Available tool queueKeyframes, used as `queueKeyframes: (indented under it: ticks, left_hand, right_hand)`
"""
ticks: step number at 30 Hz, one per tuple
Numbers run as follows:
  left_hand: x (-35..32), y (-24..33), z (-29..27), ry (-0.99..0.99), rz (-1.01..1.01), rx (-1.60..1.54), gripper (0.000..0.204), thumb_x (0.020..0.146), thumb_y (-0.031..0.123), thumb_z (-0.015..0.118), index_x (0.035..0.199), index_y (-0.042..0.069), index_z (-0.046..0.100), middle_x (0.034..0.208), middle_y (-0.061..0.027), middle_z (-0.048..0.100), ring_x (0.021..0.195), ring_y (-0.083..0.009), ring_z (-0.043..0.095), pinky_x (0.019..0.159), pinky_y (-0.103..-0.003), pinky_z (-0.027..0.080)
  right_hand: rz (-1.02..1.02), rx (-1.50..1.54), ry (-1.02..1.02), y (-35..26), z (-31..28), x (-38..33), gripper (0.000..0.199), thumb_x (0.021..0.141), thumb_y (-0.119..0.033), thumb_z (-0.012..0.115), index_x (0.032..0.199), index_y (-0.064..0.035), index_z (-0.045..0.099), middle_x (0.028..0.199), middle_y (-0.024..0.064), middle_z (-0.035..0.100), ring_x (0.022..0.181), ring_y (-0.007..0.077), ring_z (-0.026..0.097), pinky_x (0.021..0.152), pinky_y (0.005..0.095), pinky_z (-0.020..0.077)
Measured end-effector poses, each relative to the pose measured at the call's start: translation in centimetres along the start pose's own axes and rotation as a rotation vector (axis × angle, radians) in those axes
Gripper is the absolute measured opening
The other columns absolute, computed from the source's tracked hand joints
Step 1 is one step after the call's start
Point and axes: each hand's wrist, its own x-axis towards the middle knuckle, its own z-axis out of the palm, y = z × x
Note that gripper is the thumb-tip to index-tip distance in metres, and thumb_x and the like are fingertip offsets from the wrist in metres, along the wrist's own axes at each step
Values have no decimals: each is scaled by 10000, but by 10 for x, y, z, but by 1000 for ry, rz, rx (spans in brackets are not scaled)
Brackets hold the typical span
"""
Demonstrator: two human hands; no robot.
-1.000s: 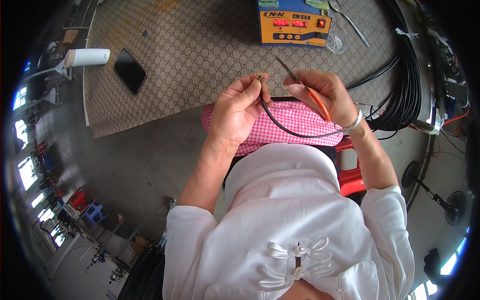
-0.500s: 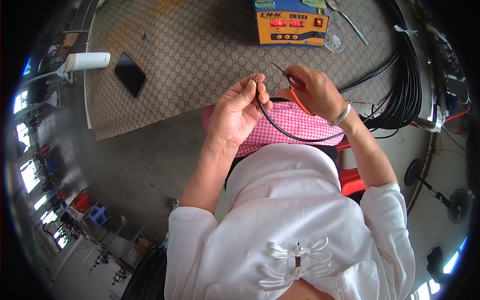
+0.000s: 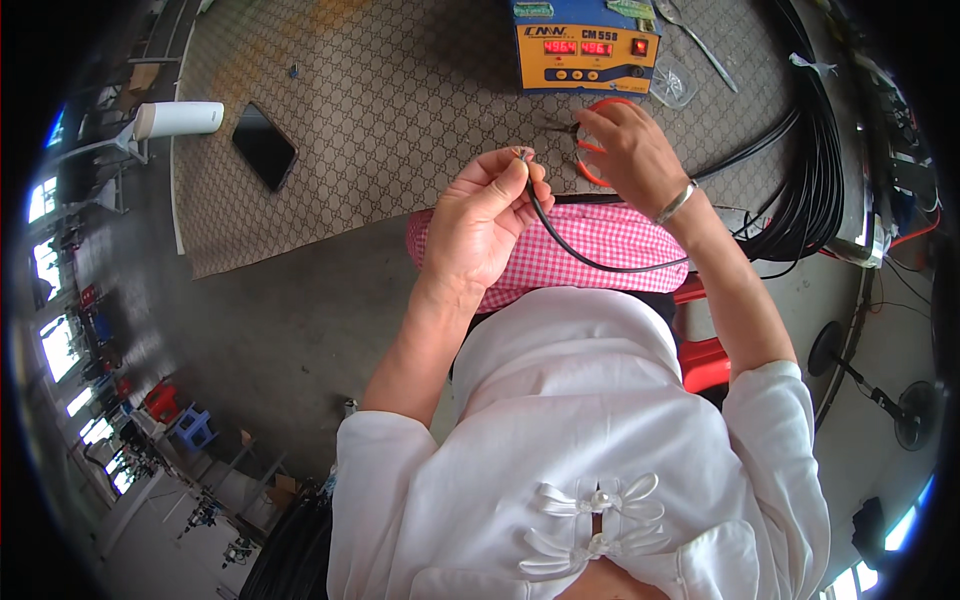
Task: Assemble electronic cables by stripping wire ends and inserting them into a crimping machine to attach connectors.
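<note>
Now black cable [image 3: 560, 245] between left fingers [image 3: 515, 178]

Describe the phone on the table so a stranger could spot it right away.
Start at the patterned tan mat covering the table top and go to its left part. There, just right of a white cylinder lying on its side, lies the phone, a flat black slab with a dark screen, set at a slant. It is the only flat black rectangle there, far from the orange box with red digits.

Thin black rubbery-sheathed cable [image 3: 600, 262] looks smooth, semi-matt; red plastic-handled cutters [image 3: 590, 150] glossy, w/ dull metal tips; pink-white checked cloth [image 3: 590, 245] soft, matt; patterned beige table mat [image 3: 400, 100] textured; silver metal bangle [image 3: 676, 202] shiny.
</note>
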Motion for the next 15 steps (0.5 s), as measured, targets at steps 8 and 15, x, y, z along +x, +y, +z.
queueKeyframes:
  ticks: [8, 15]
  left_hand:
    - [7, -8, 3, 112, 135, 46, 117, 847, 112, 557, 950, 57, 575, 873, -42, 592, 810, -137, 549, 778, -271, 416]
    - [9, 1, 9, 139, 96, 115, 154, 865, 199, 544, 935, 65, 575, 802, -13, 568, 752, -112, 516, 714, -247, 398]
  right_hand:
    - [442, 1421, -425, -39, -16, -12, 243, 849, -216, 581, 889, 23, 558, 747, 30, 585, 692, 91, 563, 604, 240, 463]
    - [543, 1293, -194, -42, -27, -14, 112, 812, -112, 620, 830, -3, 602, 668, -10, 559, 544, 32, 476, 467, 177, 386]
